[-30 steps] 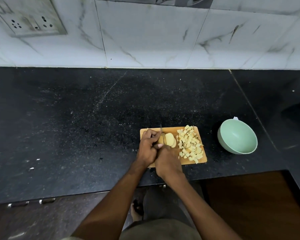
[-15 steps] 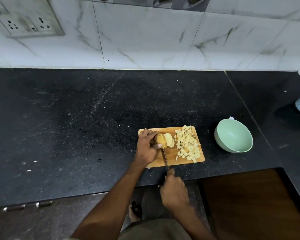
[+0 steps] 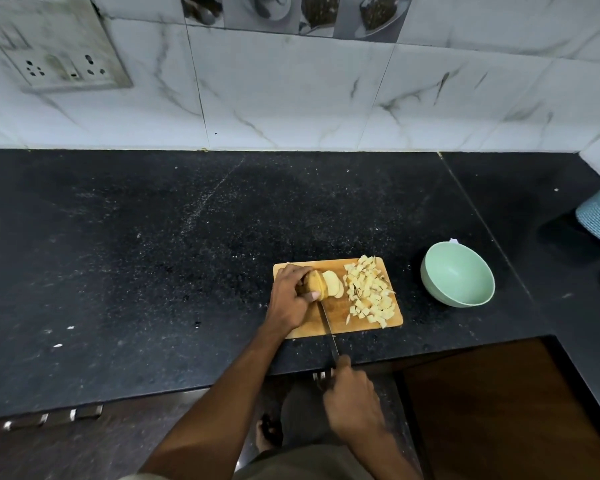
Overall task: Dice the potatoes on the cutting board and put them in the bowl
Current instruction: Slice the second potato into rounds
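A small wooden cutting board [image 3: 340, 322] lies near the counter's front edge. My left hand [image 3: 289, 298] grips a partly cut potato [image 3: 316, 284] on the board's left side. Two or three cut slices [image 3: 334, 288] lie just right of it. A heap of potato dice [image 3: 370, 293] covers the board's right half. My right hand [image 3: 353, 396] grips the handle of a knife [image 3: 327, 323], pulled back past the counter edge; the blade runs up to the potato's cut face. A pale green bowl [image 3: 440, 271] stands right of the board, with nothing in it.
The black stone counter [image 3: 153, 271] stretches wide to the left and behind the board. A blue woven basket [image 3: 598, 216] with yellowish pieces sits at the far right edge. A tiled wall with a socket plate [image 3: 63, 60] backs the counter. Drawer handles [image 3: 52, 419] show below.
My right hand drew back toward me from beside the left hand, pulling the knife through the potato. The left hand kept hold of the potato. The camera tilted up slightly.
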